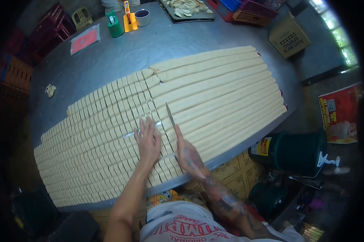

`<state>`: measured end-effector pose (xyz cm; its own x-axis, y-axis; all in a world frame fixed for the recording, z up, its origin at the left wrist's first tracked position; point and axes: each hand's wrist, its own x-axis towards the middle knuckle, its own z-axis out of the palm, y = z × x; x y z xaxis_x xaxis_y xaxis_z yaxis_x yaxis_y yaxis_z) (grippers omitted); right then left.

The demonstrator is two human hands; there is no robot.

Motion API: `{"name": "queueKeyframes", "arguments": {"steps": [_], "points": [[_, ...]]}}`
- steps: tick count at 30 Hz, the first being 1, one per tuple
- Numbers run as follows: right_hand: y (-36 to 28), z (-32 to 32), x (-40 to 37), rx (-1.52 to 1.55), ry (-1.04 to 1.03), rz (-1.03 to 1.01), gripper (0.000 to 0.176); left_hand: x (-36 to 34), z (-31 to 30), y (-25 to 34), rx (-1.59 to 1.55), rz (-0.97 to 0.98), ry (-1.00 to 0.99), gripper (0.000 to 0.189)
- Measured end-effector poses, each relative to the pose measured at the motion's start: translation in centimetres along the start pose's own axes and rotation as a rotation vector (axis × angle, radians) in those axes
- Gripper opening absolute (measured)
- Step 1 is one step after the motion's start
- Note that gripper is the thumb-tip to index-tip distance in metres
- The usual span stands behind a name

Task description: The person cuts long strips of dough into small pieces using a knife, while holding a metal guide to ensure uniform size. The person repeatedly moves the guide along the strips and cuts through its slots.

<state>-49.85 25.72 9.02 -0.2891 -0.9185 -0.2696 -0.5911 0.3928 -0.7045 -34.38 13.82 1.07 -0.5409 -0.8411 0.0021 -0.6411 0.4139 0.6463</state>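
Long dough ropes [218, 88] lie side by side across the metal table, still whole on the right. On the left they are divided into many short dough pieces [97, 133] by crosswise cuts. My right hand [186, 153] is closed around a knife [170, 113], its blade pointing away from me over the ropes, just right of the cut part. My left hand [148, 137] lies on the dough beside the knife, fingers spread, near a shiny strip. Its palm is hidden.
On the metal table [121, 54] stand a green container [114, 25], a yellow-orange object [130, 19], a cup [142, 18] and a tray [192, 18] of pale pieces. A cardboard box [289, 37] is at right. Green buckets [297, 151] stand below the right edge.
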Motion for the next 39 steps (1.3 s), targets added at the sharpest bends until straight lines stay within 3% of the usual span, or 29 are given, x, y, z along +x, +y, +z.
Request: {"name": "queueKeyframes", "arguments": {"steps": [5,7,9,15,17,20,22,25,29,31,35,37,39], "points": [[-2.2,0.2,14.7,-0.107,0.025,-0.08,0.084,15.3,-2.7,-4.1,0.091,0.037,0.113,0.063],[-2.2,0.4,18.6,-0.014,0.037,-0.192,0.088,19.8,-3.3,-5.3,0.144,0.078,0.114,0.064],[-2.9,0.5,21.4,-0.079,0.011,-0.172,0.088,22.8,-3.2,-6.6,0.23,0.092,0.064,0.065],[-5.2,0.1,23.7,-0.095,-0.083,-0.001,0.09,23.5,-2.2,-7.7,0.236,0.112,0.104,0.064],[-5.2,0.2,23.9,-0.127,-0.103,0.037,0.09,23.8,-2.5,-7.3,0.294,0.14,0.036,0.064],[-3.4,1.8,24.9,-0.128,-0.081,0.007,0.089,23.9,-2.2,-7.0,0.37,0.171,-0.004,0.064],[1.0,5.2,27.0,-0.154,0.214,-0.419,0.087,23.9,-2.1,-7.3,0.388,0.174,0.017,0.064],[-1.2,5.3,31.4,-0.242,0.168,-0.309,0.086,24.0,-1.9,-7.2,0.396,0.183,0.053,0.064],[-2.3,3.8,30.0,-0.054,0.048,-0.207,0.087,23.7,-1.8,-7.2,0.412,0.161,0.067,0.063],[-2.4,3.6,26.3,-0.261,0.039,-0.11,0.088,23.7,-1.6,-7.2,0.425,0.149,0.069,0.062],[-0.2,4.2,17.8,0.01,0.076,-0.272,0.092,23.7,-1.9,-7.1,0.383,0.138,0.085,0.06],[-1.2,3.8,15.2,-0.303,-0.06,0.017,0.091,22.7,-1.9,-6.6,0.362,0.137,0.069,0.059],[-0.8,3.6,14.7,-0.265,-0.074,0.016,0.09,21.4,-2.1,-6.1,0.203,0.09,0.126,0.059]]}}
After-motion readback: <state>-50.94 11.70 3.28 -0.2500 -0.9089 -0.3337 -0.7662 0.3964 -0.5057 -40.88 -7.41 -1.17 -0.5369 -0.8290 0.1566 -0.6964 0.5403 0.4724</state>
